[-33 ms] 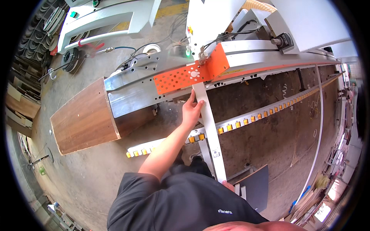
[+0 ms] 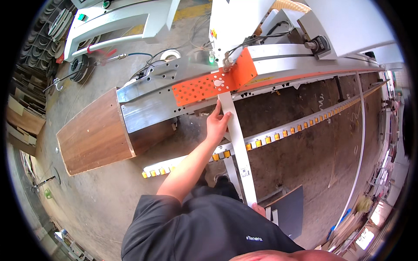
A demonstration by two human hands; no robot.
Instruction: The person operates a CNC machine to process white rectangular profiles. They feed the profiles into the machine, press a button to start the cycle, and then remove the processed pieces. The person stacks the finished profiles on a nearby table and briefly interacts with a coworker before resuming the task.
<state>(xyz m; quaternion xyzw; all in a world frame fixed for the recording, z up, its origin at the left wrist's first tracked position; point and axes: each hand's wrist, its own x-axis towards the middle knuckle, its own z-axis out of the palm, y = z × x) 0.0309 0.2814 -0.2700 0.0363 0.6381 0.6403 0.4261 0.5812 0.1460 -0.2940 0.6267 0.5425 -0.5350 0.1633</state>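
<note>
Watching remotely, I see brown wood-grain box (image 2: 96,135) on left; coils (image 2: 61,22) racked far left, boards (image 2: 24,115) stacked nearer; white machine frame (image 2: 126,9) beyond box; ribbed yellow hose (image 2: 291,5) far right; dark panel (image 2: 289,213) near right, timber strips (image 2: 346,224) farther right.

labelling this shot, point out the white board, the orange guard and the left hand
White board (image 2: 239,148): head view, middle of its length
Orange guard (image 2: 205,88): head view, perforated panel
Left hand (image 2: 216,125): head view, middle of the hand
</note>
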